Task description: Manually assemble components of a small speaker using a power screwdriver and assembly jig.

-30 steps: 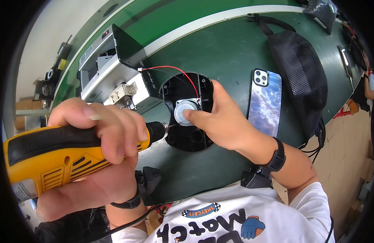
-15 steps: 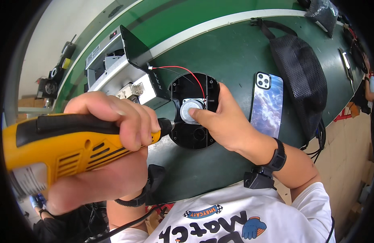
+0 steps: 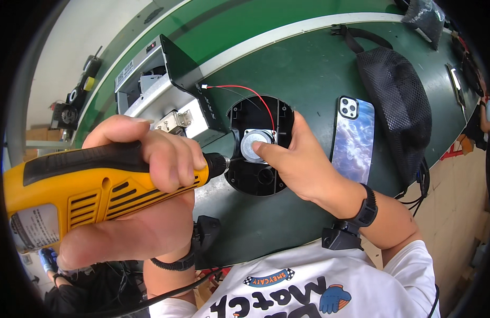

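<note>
A yellow and black electric screwdriver (image 3: 117,183) fills the left side, with my left hand (image 3: 162,159) wrapped around its body. Its thin bit points right, to the left edge of a round black plastic housing (image 3: 249,180); whether the tip touches a screw is too small to tell. Inside the housing sits a small speaker (image 3: 251,153) with a silver round back. The thumb of my right hand (image 3: 314,169) presses on that speaker, while its fingers go round the housing's far right side, partly hidden. From the speaker a red wire (image 3: 258,95) and a dark one run to a white plug (image 3: 204,86).
Behind the screwdriver stands a silver and black metal box (image 3: 176,106) on the green table (image 3: 245,233). To the right lie a phone in a blue marbled case (image 3: 355,138) and a black mesh bag (image 3: 396,100). A dark cable (image 3: 165,294) crosses near my left forearm.
The housing, box and phone sit slightly farther right in the picture, together with most of the scene. The screwdriver is tilted a little differently. Both hands keep their grips.
</note>
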Available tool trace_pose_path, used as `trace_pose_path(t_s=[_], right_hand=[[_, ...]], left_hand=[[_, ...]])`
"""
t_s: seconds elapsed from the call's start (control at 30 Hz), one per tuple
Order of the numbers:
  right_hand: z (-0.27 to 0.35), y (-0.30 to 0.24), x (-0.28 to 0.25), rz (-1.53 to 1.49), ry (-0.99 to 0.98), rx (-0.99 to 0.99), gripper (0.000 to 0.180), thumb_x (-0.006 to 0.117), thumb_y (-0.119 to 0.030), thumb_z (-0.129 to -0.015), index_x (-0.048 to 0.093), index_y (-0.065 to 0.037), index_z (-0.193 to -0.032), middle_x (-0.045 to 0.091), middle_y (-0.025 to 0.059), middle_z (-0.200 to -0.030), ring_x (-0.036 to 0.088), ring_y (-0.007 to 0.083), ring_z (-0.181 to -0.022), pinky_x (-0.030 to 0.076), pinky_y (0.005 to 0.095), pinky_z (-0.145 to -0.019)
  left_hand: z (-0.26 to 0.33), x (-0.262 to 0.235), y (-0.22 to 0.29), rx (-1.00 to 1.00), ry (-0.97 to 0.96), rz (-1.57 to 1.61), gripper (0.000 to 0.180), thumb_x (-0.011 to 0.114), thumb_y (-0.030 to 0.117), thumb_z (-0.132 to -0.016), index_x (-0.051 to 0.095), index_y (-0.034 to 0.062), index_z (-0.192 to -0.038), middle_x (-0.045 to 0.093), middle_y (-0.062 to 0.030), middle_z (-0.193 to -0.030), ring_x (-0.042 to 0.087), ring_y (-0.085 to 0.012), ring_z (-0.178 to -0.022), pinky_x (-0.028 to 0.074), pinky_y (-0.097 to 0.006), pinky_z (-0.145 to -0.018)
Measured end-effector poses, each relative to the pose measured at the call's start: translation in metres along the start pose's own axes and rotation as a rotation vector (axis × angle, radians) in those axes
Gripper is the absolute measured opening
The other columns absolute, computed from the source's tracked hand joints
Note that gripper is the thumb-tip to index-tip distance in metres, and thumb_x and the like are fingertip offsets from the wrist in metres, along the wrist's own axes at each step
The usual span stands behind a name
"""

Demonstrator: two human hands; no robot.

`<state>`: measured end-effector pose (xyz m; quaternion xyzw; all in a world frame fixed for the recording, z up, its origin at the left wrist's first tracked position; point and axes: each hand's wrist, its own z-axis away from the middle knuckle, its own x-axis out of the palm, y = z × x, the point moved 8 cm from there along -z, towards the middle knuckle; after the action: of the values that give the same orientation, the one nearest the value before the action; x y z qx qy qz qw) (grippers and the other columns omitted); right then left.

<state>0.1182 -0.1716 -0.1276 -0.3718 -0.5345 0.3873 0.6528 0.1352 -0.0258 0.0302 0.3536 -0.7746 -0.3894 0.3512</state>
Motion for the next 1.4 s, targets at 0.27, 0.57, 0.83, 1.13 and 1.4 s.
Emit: trace_pose_path(t_s=[0.27, 0.57, 0.83, 1.13, 1.4], right_hand=[[0.001, -0.005, 0.003, 0.020, -0.007, 0.008, 0.052, 0.065, -0.001, -0.085, 0.035, 0.010, -0.125, 0.058, 0.0166, -0.111, 0.061, 0.0180, -0.100, 0.052, 0.0319, -0.087], [0.001, -0.002, 0.000, 0.077, 0.003, 0.001, 0.055, 0.067, -0.005, -0.084, 0.036, 0.012, -0.126, 0.060, 0.0178, -0.110, 0.062, 0.0189, -0.099, 0.052, 0.0318, -0.086], [0.000, 0.002, -0.004, 0.202, 0.012, -0.009, 0.055, 0.066, -0.003, -0.084, 0.035, 0.010, -0.127, 0.059, 0.0172, -0.112, 0.061, 0.0179, -0.099, 0.052, 0.0316, -0.086], [-0.001, 0.001, -0.006, -0.012, 0.038, -0.004, 0.054, 0.066, 0.000, -0.085, 0.033, 0.008, -0.128, 0.057, 0.0157, -0.114, 0.060, 0.0166, -0.102, 0.052, 0.0309, -0.089], [0.003, 0.000, -0.006, 0.249, 0.010, -0.042, 0.063, 0.071, -0.007, -0.083, 0.033, 0.008, -0.131, 0.057, 0.0169, -0.116, 0.059, 0.0204, -0.107, 0.047, 0.0332, -0.095]], left_hand=[[0.002, 0.000, 0.002, 0.002, 0.027, -0.029, 0.100, 0.056, 0.085, -0.074, 0.050, -0.0010, -0.124, 0.055, -0.0047, -0.076, 0.053, -0.0186, -0.068, 0.046, -0.037, -0.067], [0.003, -0.002, 0.000, -0.008, 0.076, -0.028, 0.096, 0.057, 0.085, -0.074, 0.051, 0.0010, -0.120, 0.055, -0.0036, -0.075, 0.053, -0.0176, -0.066, 0.046, -0.035, -0.064], [0.001, -0.001, -0.008, -0.002, 0.035, -0.003, 0.088, 0.061, 0.083, -0.071, 0.051, 0.0039, -0.108, 0.054, -0.0054, -0.074, 0.053, -0.0193, -0.066, 0.045, -0.037, -0.066], [0.004, 0.008, -0.013, 0.118, 0.029, -0.130, 0.091, 0.055, 0.089, -0.069, 0.049, 0.0046, -0.103, 0.054, -0.0065, -0.072, 0.053, -0.0199, -0.062, 0.049, -0.037, -0.065], [-0.015, 0.019, -0.014, 0.127, -0.324, -0.215, 0.081, 0.058, 0.085, -0.070, 0.058, 0.0066, -0.088, 0.062, -0.0141, -0.087, 0.061, -0.0330, -0.091, 0.056, -0.045, -0.075]])
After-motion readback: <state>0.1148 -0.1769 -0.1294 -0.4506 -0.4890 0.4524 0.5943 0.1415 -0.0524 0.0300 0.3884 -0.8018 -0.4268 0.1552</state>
